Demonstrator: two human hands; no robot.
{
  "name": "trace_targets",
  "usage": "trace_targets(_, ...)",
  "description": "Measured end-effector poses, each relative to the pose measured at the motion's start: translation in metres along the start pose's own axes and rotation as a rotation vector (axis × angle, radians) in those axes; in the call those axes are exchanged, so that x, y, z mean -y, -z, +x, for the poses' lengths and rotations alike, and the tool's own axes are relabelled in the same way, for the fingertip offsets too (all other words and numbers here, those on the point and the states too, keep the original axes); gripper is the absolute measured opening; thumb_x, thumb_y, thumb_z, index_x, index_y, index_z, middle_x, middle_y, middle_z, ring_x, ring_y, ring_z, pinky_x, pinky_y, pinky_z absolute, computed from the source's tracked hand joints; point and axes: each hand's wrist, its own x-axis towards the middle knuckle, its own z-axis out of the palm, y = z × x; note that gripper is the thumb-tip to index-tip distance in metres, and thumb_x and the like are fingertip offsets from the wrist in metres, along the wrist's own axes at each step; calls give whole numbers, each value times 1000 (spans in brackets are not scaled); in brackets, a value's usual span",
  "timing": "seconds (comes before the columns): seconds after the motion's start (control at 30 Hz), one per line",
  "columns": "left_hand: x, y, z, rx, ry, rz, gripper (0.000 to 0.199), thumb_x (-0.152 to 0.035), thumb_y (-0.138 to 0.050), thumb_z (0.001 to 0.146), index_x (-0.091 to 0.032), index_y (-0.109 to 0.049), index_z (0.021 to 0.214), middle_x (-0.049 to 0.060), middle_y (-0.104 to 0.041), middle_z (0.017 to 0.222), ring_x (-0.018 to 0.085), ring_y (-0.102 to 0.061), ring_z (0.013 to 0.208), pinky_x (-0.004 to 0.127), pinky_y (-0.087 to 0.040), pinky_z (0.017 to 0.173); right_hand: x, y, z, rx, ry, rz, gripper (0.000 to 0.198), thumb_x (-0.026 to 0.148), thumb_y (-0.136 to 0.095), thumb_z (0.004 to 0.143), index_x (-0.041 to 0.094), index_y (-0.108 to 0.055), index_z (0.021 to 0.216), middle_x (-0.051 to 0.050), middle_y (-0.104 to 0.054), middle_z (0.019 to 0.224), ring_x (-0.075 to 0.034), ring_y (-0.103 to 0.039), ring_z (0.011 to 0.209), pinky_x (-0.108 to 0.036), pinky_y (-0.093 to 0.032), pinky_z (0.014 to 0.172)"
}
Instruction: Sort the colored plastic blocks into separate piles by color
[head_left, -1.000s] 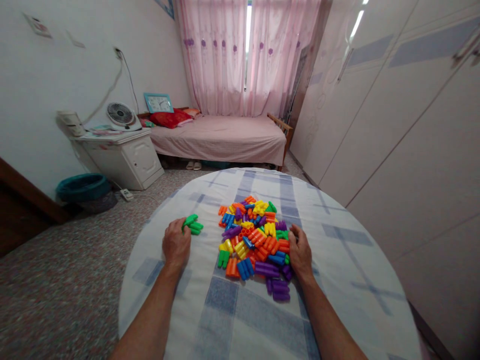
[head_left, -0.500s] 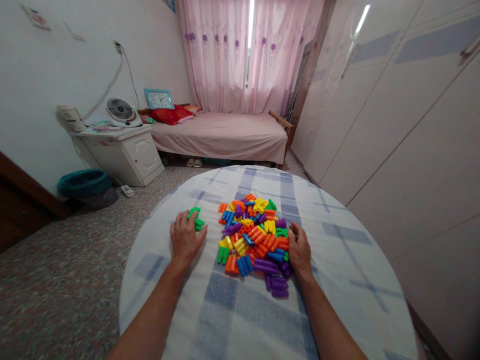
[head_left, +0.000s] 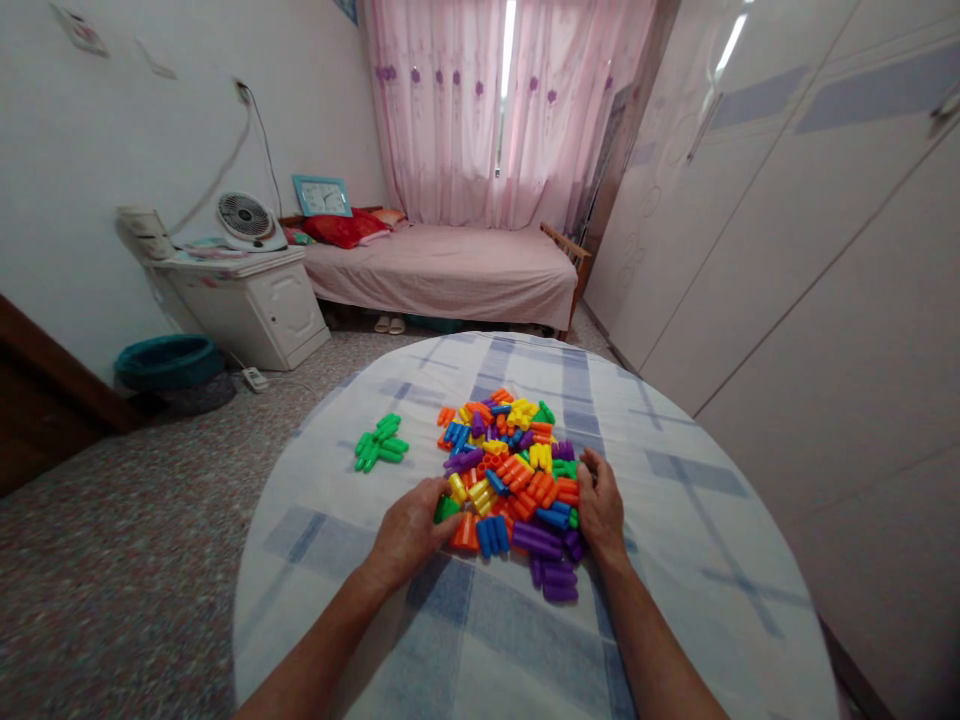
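A loose pile of plastic building blocks (head_left: 525, 490) in orange, yellow, blue, purple and green lies mid-table, each block shaped like joined tubes. My left hand (head_left: 412, 528) is at the near left edge of the pile, its thumb and fingers closed around a green block (head_left: 447, 508) that they partly cover. At the right edge rests my right hand (head_left: 601, 503), fingers loosely curved and apart, beside an orange block (head_left: 568, 491) and holding nothing that I can see. Apart from the pile, several green blocks (head_left: 381, 444) sit in a small group on the left.
The round table wears a white and blue checked tablecloth (head_left: 517, 650). Beyond it stand a bed (head_left: 450, 260), a white cabinet (head_left: 281, 310) with a fan (head_left: 247, 218), and a teal-lined bin (head_left: 169, 362). A tall wardrobe (head_left: 787, 250) lines the right side.
My left hand has let go of the green blocks on the left and moved right and nearer, onto a green block at the pile's edge. My right hand stays in place.
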Motion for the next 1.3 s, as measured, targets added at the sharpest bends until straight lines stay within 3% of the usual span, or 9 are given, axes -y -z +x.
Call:
trace_targets(0.23,50,43,48,-379,-4,310,32,-31,-54,83,-20,-60,113,9,-63,105,25,-57,98,35,-45,85,5,1,0,6,-10,-28,54,48,-40,82,15,-54,122,-14,-59,120,-26,-54,112,-42,-38,100)
trace_targets(0.4,92,40,86,-358,77,402,34,-31,-50,85,-18,-63,113,11,-62,105,26,-56,98,35,-45,84,6,2,-1,12,-1,-52,54,48,-38,83,14,-54,121,-14,-59,119,-26,-54,111,-42,-39,99)
trace_targets(0.57,102,24,90,-332,121,356,39,-35,-45,88,-17,-58,120,13,-58,117,26,-55,106,37,-44,91,3,1,-1,6,12,-54,51,47,-38,84,15,-54,121,-14,-59,119,-25,-53,112,-41,-38,100)
trace_targets(0.67,83,20,86,-467,65,333,39,-34,-45,88,-14,-58,120,16,-55,124,29,-49,116,44,-40,98,2,0,0,-1,13,-46,51,47,-38,84,15,-55,120,-14,-60,119,-25,-54,112,-41,-38,99)
trace_targets(0.73,59,18,81,-486,-93,224,35,-31,-46,88,-15,-60,115,14,-58,121,27,-50,115,44,-40,100,1,0,0,2,12,-44,51,46,-38,85,15,-55,120,-14,-60,119,-25,-54,111,-41,-38,99)
trace_targets(0.87,-6,4,73,-287,-468,-61,23,-28,-49,88,-18,-65,101,8,-65,109,20,-56,106,35,-44,96,0,-1,0,5,10,-51,51,45,-37,85,14,-55,121,-14,-59,120,-25,-53,113,-42,-37,100)
trace_targets(0.97,-46,-13,72,-123,-602,-48,20,-25,-50,88,-19,-66,98,6,-66,104,19,-56,104,35,-42,97,-1,-1,0,3,15,-47,51,46,-37,85,14,-55,121,-14,-59,119,-25,-54,112,-42,-38,100)
trace_targets(1.13,-76,-37,81,-72,-421,199,20,-31,-54,82,-16,-68,85,10,-67,93,25,-57,95,41,-41,89,-2,-1,0,-3,26,-26,49,46,-37,86,16,-55,120,-12,-60,117,-24,-54,110,-42,-39,98)
trace_targets(1.3,-90,-46,85,-47,-309,307,22,-24,-52,78,-16,-68,91,12,-68,95,28,-56,99,48,-36,93,0,-1,0,-5,29,-36,49,44,-37,86,14,-55,119,-13,-60,117,-25,-54,110,-42,-38,99)
